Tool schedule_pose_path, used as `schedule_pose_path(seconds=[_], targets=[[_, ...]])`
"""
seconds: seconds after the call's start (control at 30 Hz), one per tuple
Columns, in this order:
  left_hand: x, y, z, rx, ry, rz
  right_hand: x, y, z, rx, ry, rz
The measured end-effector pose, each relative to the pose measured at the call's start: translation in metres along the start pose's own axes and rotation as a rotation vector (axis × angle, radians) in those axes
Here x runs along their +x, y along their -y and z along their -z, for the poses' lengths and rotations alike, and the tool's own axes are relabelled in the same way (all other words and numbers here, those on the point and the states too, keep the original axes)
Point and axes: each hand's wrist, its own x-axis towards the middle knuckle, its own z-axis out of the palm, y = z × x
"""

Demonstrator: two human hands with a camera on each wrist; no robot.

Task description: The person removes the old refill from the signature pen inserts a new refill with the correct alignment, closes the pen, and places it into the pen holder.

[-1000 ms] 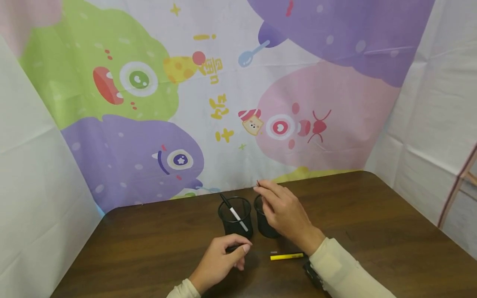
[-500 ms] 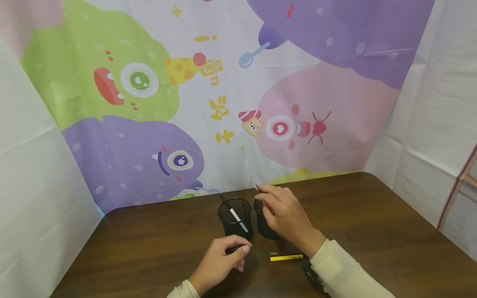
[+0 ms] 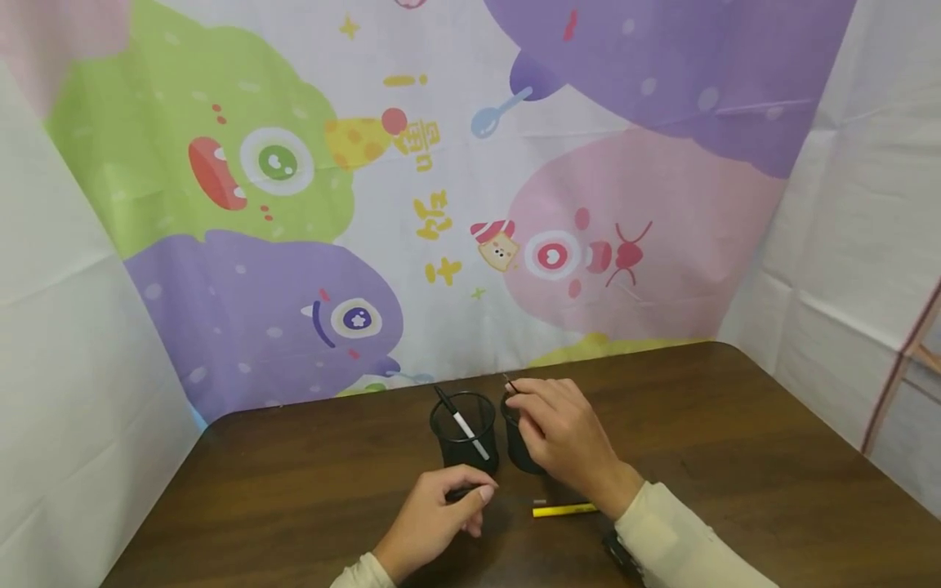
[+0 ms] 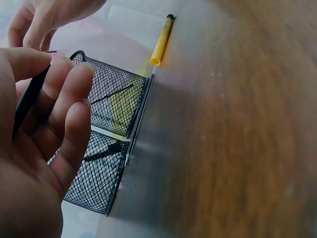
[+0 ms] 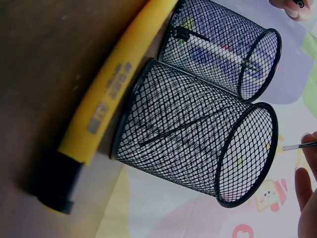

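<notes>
My left hand (image 3: pixel 435 513) holds a black pen-like barrel (image 4: pixel 30 96) in its curled fingers, low in front of the cups. Above the mouth of the right black mesh cup (image 5: pixel 183 126), my right hand (image 3: pixel 569 433) pinches a thin dark pen refill (image 5: pixel 302 146) with a clear end. One dark thin stick leans inside that cup, seen through the mesh in the right wrist view. In the left black mesh cup (image 3: pixel 463 420) beside it stands a white marker (image 3: pixel 466 429) with a black cap, tilted.
A yellow cylinder (image 3: pixel 562 511) with a black end lies in front of the cups, partly behind my right wrist. A small clear piece (image 3: pixel 540 501) lies near it. A dark object (image 3: pixel 619 551) sits under my right sleeve. A cartoon-printed cloth (image 3: pixel 441 204) hangs behind the table.
My right hand has come down slightly toward the right cup, with the refill between its fingers. My left hand has stayed in place.
</notes>
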Motion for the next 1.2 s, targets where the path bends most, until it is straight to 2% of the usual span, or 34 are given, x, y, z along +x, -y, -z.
schedule_pose_path(seconds=[0.57,1.0,1.2], targets=[[0.003,-0.001,-0.002,0.013,0.01,-0.02,-0.004,0.002,0.011,0.017,-0.001,0.021],[0.0,0.0,0.0,-0.018,0.006,-0.008,-0.005,0.006,0.012,0.024,-0.097,0.088],[0.0,0.0,0.0,-0.018,0.009,-0.008,-0.007,0.006,0.018,0.028,-0.078,0.08]])
